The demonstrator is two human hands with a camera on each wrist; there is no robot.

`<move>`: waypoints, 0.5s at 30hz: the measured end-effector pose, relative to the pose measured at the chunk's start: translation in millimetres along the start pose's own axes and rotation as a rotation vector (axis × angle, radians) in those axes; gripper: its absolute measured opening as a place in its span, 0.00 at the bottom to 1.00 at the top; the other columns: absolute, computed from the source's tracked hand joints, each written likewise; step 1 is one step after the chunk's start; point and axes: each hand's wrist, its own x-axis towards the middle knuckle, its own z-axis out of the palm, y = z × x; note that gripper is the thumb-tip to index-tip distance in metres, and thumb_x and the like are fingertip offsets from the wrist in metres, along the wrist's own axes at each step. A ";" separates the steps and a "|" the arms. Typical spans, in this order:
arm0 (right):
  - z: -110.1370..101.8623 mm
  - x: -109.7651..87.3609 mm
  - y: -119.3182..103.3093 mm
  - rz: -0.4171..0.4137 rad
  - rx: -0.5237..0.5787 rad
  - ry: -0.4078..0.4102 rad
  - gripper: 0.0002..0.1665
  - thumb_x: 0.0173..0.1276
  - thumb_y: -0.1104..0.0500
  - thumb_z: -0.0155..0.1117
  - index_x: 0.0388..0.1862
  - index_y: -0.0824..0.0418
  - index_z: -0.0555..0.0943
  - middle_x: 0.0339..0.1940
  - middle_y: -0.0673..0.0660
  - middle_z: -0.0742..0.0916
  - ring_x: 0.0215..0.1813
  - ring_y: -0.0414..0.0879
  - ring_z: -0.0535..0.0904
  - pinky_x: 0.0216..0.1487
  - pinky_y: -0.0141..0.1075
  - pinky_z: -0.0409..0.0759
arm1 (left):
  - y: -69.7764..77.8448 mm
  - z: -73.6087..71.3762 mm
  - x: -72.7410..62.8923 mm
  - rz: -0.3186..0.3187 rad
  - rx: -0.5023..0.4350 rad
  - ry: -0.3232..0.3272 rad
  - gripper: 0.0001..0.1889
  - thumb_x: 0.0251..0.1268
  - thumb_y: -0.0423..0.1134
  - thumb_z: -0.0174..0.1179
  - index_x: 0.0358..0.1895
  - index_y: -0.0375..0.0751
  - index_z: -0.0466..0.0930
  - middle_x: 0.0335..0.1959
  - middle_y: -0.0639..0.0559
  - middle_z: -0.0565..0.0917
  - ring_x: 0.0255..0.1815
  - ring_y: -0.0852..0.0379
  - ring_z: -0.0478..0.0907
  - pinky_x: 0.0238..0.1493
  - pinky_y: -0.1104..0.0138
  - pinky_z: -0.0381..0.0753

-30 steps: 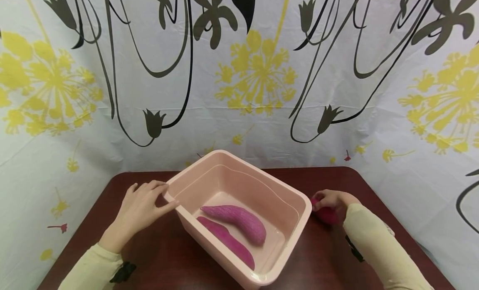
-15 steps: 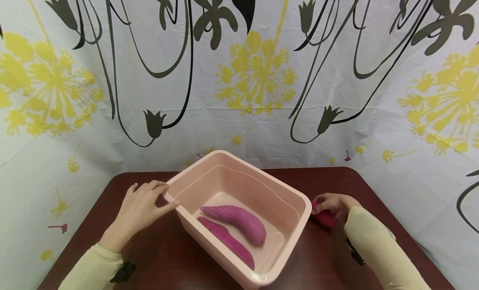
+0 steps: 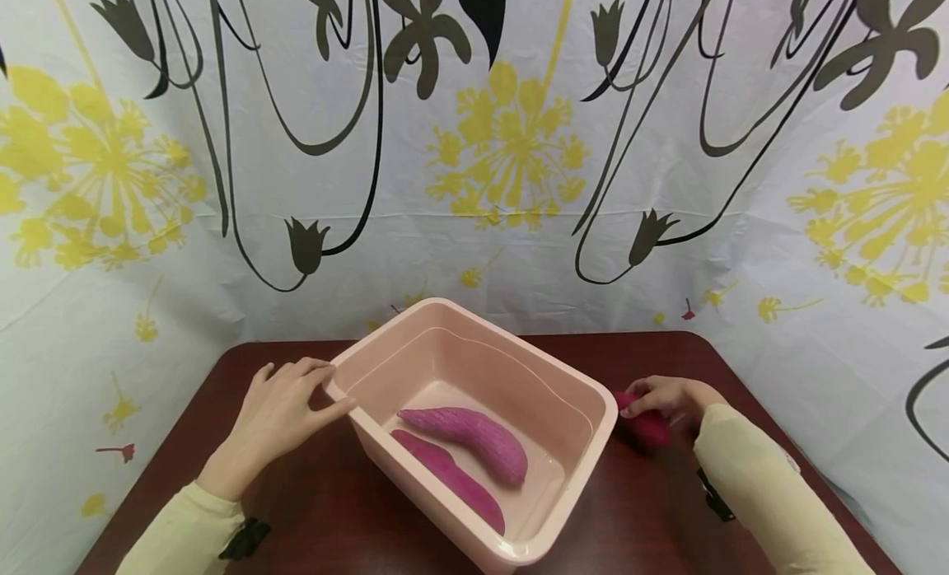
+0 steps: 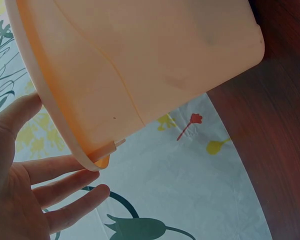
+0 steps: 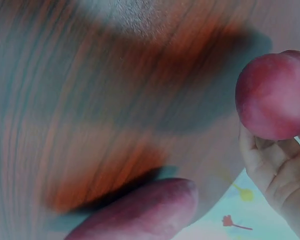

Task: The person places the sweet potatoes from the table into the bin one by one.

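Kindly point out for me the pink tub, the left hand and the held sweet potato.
Pink tub (image 3: 500,373): head view, inner far wall.
Left hand (image 3: 278,412): head view, its back.
Held sweet potato (image 5: 274,97): right wrist view, rounded end.

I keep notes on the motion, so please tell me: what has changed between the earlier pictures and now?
The right hand has shifted slightly to the person's right, gripping the reddish sweet potato throughout; nothing was let go. The basin, the left hand at its rim and the two sweet potatoes inside stayed as they were.
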 end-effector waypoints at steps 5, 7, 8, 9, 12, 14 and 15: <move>-6.5 -7.5 -6.2 -0.028 -0.028 -0.004 0.28 0.55 0.51 0.64 0.50 0.64 0.70 0.41 0.59 0.73 0.40 0.51 0.70 0.32 0.45 0.74 | -0.2 0.0 0.1 -0.001 0.005 -0.003 0.30 0.47 0.60 0.60 0.45 0.37 0.79 0.45 0.45 0.77 0.43 0.46 0.73 0.49 0.41 0.57; -8.4 -10.5 -8.3 -0.027 -0.022 -0.003 0.28 0.55 0.51 0.64 0.51 0.64 0.70 0.41 0.58 0.74 0.39 0.51 0.70 0.33 0.45 0.74 | -0.2 0.1 0.0 -0.003 0.004 -0.007 0.30 0.47 0.60 0.59 0.45 0.37 0.79 0.45 0.45 0.77 0.43 0.46 0.73 0.49 0.41 0.57; -9.6 -12.1 -9.4 -0.030 -0.017 -0.004 0.28 0.55 0.51 0.64 0.51 0.65 0.70 0.42 0.59 0.74 0.40 0.51 0.71 0.33 0.45 0.74 | -0.1 -0.1 -0.1 -0.004 0.004 -0.009 0.30 0.47 0.60 0.59 0.45 0.37 0.79 0.45 0.45 0.77 0.44 0.45 0.73 0.49 0.41 0.57; -10.8 -13.7 -10.6 -0.029 -0.013 -0.002 0.29 0.55 0.52 0.64 0.51 0.65 0.70 0.41 0.59 0.74 0.40 0.51 0.71 0.33 0.45 0.75 | 0.0 -0.1 -0.2 -0.005 0.004 -0.011 0.30 0.47 0.60 0.59 0.45 0.37 0.79 0.45 0.45 0.77 0.44 0.45 0.73 0.49 0.41 0.57; -15.6 -19.3 -14.5 -0.037 -0.018 -0.005 0.29 0.56 0.51 0.63 0.52 0.66 0.69 0.42 0.59 0.74 0.41 0.51 0.71 0.35 0.45 0.75 | 0.3 -0.2 -0.4 -0.005 0.005 -0.014 0.31 0.47 0.60 0.59 0.45 0.37 0.79 0.45 0.45 0.77 0.43 0.45 0.73 0.49 0.41 0.57; -19.3 -23.0 -17.5 -0.044 -0.034 -0.002 0.29 0.56 0.51 0.63 0.52 0.66 0.69 0.42 0.59 0.75 0.41 0.51 0.72 0.35 0.45 0.75 | 0.3 -0.3 -0.4 -0.005 0.005 -0.013 0.31 0.47 0.60 0.59 0.45 0.37 0.79 0.45 0.45 0.77 0.43 0.45 0.73 0.49 0.41 0.57; -21.2 -24.9 -19.2 -0.045 -0.039 -0.001 0.29 0.56 0.51 0.63 0.52 0.66 0.69 0.41 0.58 0.75 0.41 0.50 0.72 0.35 0.45 0.75 | 0.4 -0.3 -0.3 -0.004 0.005 -0.012 0.30 0.47 0.60 0.59 0.45 0.37 0.79 0.45 0.45 0.77 0.43 0.45 0.73 0.49 0.41 0.57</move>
